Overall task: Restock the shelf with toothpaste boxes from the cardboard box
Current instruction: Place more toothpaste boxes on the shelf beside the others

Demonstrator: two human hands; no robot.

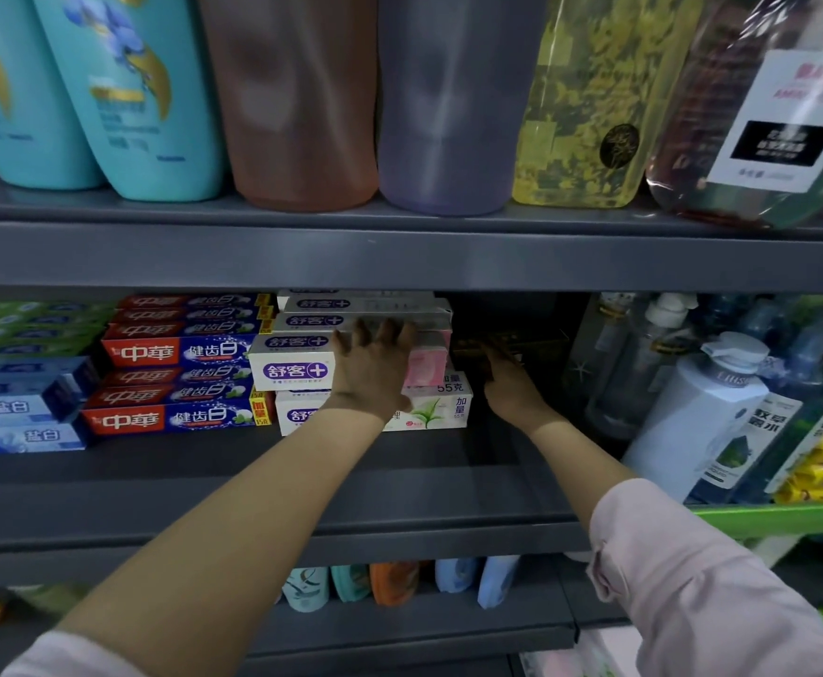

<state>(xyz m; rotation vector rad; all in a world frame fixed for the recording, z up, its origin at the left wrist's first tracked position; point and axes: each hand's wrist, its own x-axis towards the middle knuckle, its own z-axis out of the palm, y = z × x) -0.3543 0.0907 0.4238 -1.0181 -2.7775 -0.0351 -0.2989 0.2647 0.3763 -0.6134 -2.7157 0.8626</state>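
Observation:
On the grey middle shelf stands a stack of white toothpaste boxes with purple labels. My left hand presses flat against the front of that stack, fingers spread over the upper boxes. One box in the stack has a pink end; below it lies a white box with a green leaf. My right hand reaches into the dark gap right of the stack and grips a dark, gold-printed box. The cardboard box is out of view.
Left of the stack are red-and-blue toothpaste boxes, then blue and green ones. Bottles fill the shelf's right side. Large shampoo bottles stand on the shelf above. Small pouches sit on the shelf below.

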